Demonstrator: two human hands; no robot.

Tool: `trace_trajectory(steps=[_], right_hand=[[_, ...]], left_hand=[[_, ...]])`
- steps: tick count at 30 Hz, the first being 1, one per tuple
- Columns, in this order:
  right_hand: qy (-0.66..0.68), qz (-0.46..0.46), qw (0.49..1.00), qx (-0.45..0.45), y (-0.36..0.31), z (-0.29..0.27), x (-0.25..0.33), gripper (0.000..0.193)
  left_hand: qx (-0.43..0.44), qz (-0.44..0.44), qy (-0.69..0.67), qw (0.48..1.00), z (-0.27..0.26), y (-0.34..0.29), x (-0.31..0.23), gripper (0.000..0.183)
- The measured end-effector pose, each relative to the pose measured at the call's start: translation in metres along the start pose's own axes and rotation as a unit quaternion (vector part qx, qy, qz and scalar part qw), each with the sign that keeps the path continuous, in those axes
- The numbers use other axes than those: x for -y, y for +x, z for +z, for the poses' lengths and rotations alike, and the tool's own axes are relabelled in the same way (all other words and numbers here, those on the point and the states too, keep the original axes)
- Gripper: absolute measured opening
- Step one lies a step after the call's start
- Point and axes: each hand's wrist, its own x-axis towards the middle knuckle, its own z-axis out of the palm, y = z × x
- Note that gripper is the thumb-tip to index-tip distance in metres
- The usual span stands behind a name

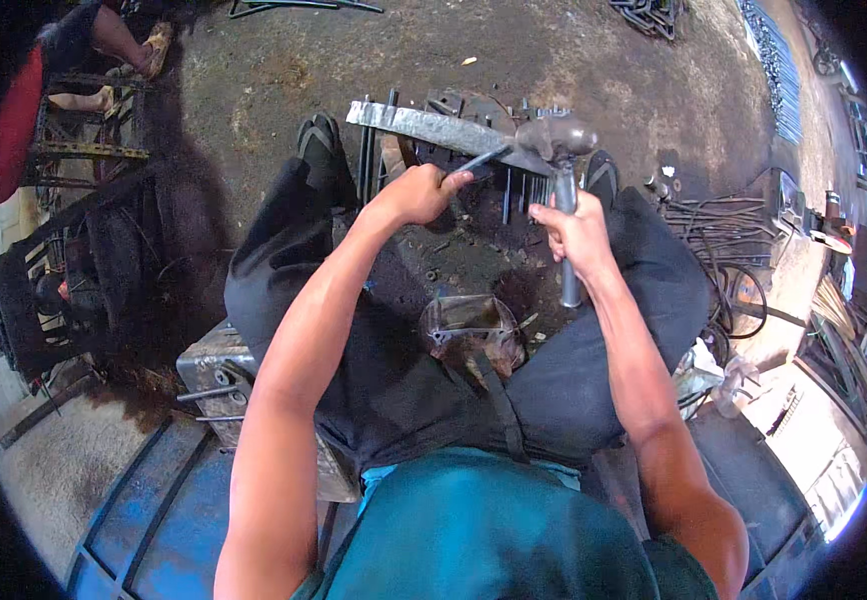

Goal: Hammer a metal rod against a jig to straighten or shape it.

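Now the left hand [422,194] grips a rod [483,159], right hand [582,232] a hammer [566,139], seemingly mid-hammering, the next blow calling for steadiness.

The metal beam [424,124] runs crosswise before the person, between the left foot [321,145] and the right foot [604,178]. The right hand [584,238] is around the handle of the hammer [566,185], whose head lies at the beam's right end; whether they touch is unclear. Nearer the body, the left hand [419,195] grips a thin rod [482,161] that slants up and right toward the hammer head. Right of the right leg lies a heap of bent rods [719,222]; farther ahead on that side, a rod bundle [776,85]. Another person's foot [159,50] is far left.
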Motion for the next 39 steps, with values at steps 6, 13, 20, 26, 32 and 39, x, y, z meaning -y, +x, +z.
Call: trace_trajectory(steps=[6,13,20,26,32,39], right_hand=[[0.089,-0.255,0.961,0.061,-0.029,-0.009,0.02,0.026],[-0.125,-0.004,0.992,0.011,0.006,0.008,-0.005,0.025],[-0.167,-0.103,0.98,-0.011,-0.016,0.001,-0.008,0.024],[0.046,-0.284,0.953,0.092,-0.038,0.003,0.023,0.023],[-0.159,-0.071,0.985,0.004,0.001,0.016,-0.003,0.019],[-0.284,-0.12,0.951,0.013,-0.008,0.007,-0.001,0.035]], left_hand=[[-0.05,0.032,0.025,0.998,0.003,-0.003,-0.003,0.065],[-0.079,0.048,0.04,0.995,0.007,-0.006,-0.003,0.063],[-0.125,0.061,0.057,0.989,0.006,-0.003,0.0,0.062],[-0.143,0.091,0.085,0.982,0.009,-0.013,-0.003,0.059],[-0.163,0.104,0.111,0.975,0.009,-0.016,-0.003,0.055],[-0.196,0.077,0.114,0.971,0.004,-0.014,-0.001,0.054]])
